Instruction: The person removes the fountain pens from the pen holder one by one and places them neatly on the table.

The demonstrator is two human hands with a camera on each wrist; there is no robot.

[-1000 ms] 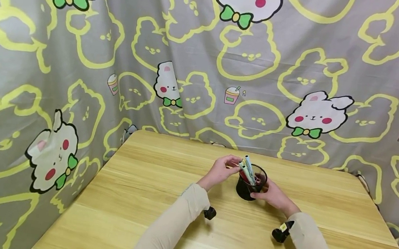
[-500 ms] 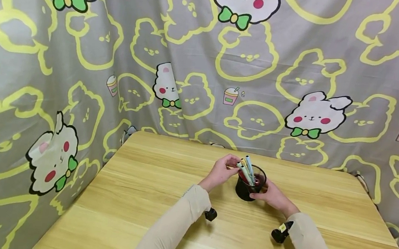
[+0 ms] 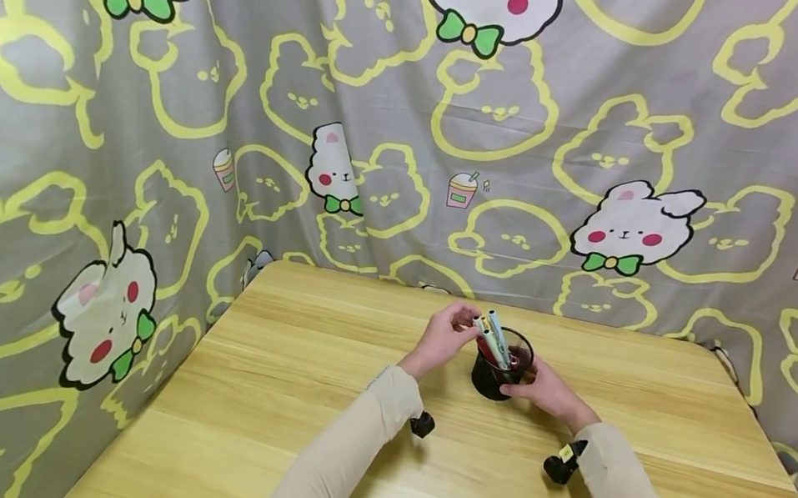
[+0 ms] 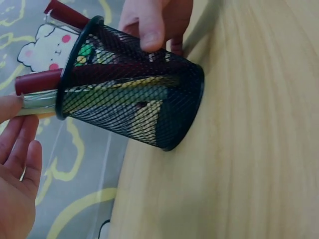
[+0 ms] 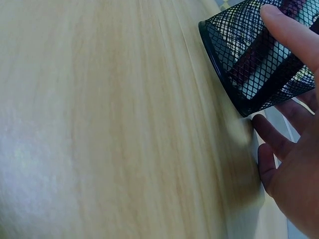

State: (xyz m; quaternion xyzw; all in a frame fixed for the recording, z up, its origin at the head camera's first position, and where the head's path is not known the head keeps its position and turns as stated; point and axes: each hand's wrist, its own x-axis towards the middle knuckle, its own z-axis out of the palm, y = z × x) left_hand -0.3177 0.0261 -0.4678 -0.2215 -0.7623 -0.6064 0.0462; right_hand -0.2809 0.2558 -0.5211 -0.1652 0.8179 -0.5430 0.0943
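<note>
A black mesh pen holder point(image 3: 489, 381) stands upright on the table, with several pens point(image 3: 498, 339) leaning out of its top. My right hand point(image 3: 550, 391) grips the holder from the right, and in the right wrist view the thumb lies across the mesh point(image 5: 244, 50). At the holder's left rim, my left hand point(image 3: 443, 341) pinches the end of a pale pen point(image 4: 40, 101) between thumb and fingers. Next to it a dark red pen point(image 4: 39, 81) sticks out, and another red one point(image 4: 67, 13) leans at the opposite side. The pens' lower ends show only dimly through the mesh.
The light wooden table point(image 3: 258, 399) extends around the holder. A grey curtain point(image 3: 387, 113) printed with yellow outlines and white rabbits hangs behind and to the left. Small black wrist cameras point(image 3: 423, 425) sit below the sleeves.
My left hand has shifted very slightly up, and the pen end at its fingertips has moved a little left. The right hand and the holder stay in place.
</note>
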